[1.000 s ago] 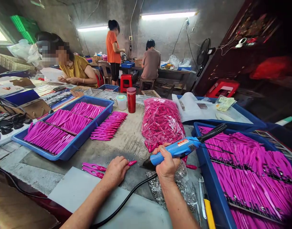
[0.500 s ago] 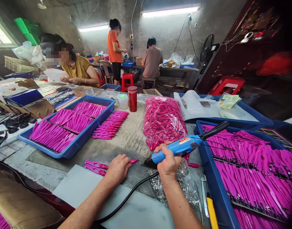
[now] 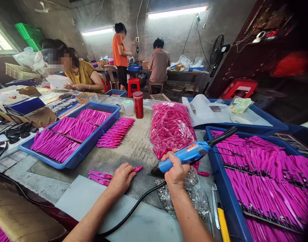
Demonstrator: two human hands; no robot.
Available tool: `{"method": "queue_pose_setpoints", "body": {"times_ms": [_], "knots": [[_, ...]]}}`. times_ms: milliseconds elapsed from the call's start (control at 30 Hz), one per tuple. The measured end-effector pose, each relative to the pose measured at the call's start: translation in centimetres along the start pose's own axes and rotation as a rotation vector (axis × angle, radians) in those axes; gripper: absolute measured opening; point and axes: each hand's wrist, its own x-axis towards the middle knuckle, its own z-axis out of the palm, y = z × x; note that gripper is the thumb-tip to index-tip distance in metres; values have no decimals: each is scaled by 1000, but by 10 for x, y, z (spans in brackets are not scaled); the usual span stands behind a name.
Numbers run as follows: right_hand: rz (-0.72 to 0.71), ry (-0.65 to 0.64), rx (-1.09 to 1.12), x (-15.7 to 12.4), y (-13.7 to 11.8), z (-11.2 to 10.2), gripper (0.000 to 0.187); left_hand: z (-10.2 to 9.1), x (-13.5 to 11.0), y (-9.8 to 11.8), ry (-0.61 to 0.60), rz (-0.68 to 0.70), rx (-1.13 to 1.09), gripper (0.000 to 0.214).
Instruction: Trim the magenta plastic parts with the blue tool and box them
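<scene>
My right hand [image 3: 175, 170] is wrapped round a blue electric screwdriver [image 3: 187, 155] whose black tip points down-left at the table. A black cord [image 3: 133, 212] runs from it toward me. My left hand [image 3: 120, 178] lies over a pink plastic piece [image 3: 138, 168], fingers curled on it, the piece's tip poking out to the right. Two more pink pieces [image 3: 99, 177] lie just left of that hand. A clear bag of small metal screws [image 3: 166, 196] sits under my right wrist.
A clear bag of pink parts [image 3: 171, 128] stands ahead. Blue trays of magenta pieces sit at left [image 3: 69, 163] and right [image 3: 215, 164]. A loose row of pink pieces [image 3: 116, 132], a red flask [image 3: 138, 105] and a small tub [image 3: 129, 107] are behind. Three people work farther back.
The view shifted slightly. Both hands stay in nearly the same place, the screwdriver tip still close to the pink piece.
</scene>
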Motion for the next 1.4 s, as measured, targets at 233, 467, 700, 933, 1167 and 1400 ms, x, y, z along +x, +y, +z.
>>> {"method": "queue_pose_setpoints", "body": {"times_ms": [233,467,700,933,1167,1400], "knots": [[-13,-23,-2,1,3,-2,35,2,-1,3,6,1,57,21],[-13,-14,5,2,4,-3,37,3,3,3,-51,-23,82,20],[-25,-42,-1,2,5,-4,35,-1,7,11,-130,-100,159,18],[-12,-15,4,1,1,0,35,2,5,10,-95,-87,137,19],[-4,-2,20,1,4,-3,37,3,3,12,-97,-97,152,19],[-14,-19,4,1,5,-3,34,1,2,10,-88,-29,153,21]]}}
